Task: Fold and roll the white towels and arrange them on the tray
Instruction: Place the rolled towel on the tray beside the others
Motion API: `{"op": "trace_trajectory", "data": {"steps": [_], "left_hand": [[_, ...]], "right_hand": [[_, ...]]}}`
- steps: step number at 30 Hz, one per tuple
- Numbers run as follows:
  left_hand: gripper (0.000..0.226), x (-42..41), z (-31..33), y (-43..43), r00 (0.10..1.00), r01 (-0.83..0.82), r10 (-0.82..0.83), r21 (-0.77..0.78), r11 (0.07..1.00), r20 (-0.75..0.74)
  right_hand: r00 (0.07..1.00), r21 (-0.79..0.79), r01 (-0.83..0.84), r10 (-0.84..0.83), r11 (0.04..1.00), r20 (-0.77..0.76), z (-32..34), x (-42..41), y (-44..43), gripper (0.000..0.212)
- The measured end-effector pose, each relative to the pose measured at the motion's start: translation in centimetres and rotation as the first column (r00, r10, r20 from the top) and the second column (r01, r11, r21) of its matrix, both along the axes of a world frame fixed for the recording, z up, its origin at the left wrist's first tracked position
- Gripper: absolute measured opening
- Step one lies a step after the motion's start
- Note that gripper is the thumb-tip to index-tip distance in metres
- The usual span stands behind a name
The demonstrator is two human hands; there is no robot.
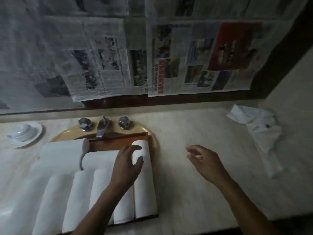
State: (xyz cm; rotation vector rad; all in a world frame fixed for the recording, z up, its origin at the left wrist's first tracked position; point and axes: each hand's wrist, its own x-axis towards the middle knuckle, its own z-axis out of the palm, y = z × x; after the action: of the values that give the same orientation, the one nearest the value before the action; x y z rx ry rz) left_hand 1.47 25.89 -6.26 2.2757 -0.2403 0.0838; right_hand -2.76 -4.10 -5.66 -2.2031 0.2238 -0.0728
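A wooden tray (118, 142) lies over the sink and carries several rolled white towels. The rightmost rolled towel (144, 192) lies lengthwise along the tray's right edge. My left hand (126, 164) grips this roll near its far end, fingers over the top and thumb on the right side. Further rolls (81, 199) lie side by side to the left, and two larger rolls (63, 150) lie crosswise behind them. My right hand (204, 161) hovers above the counter to the right of the tray, fingers loosely spread, holding nothing.
A chrome tap (101, 127) with two knobs stands at the back of the yellowish basin (155, 141). A white cup on a saucer (23, 134) sits far left. A crumpled white cloth (259, 128) lies at the counter's far right. Newspaper (152, 53) covers the wall behind.
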Motion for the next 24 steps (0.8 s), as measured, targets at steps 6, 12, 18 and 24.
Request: {"op": "trace_trajectory", "data": {"steps": [6,12,18,24], "left_hand": [[0.03,1.7,0.5,-11.2,0.996,0.086,-0.088,-0.092,0.992,-0.013],[0.029,1.3,-0.2,-23.7,0.981,0.104,-0.13,-0.173,0.979,-0.142],[0.026,0.3,-0.5,-32.0,0.967,0.128,-0.158,-0.153,0.98,-0.202],[0.024,-0.7,-1.2,-35.8,0.954,0.136,-0.158,-0.102,0.985,-0.255]], "right_hand": [[0.971,-0.08,0.24,-0.239,0.967,0.022,-1.7,-3.0,-11.9,0.023],[0.889,-0.313,0.42,-0.456,0.852,-0.048,-6.1,-3.6,-26.3,0.05],[0.851,-0.556,0.332,-0.496,0.762,-0.173,-12.0,-3.5,-34.9,0.087],[0.922,-0.523,0.289,-0.381,0.802,-0.074,-14.1,-3.7,-39.1,0.059]]}}
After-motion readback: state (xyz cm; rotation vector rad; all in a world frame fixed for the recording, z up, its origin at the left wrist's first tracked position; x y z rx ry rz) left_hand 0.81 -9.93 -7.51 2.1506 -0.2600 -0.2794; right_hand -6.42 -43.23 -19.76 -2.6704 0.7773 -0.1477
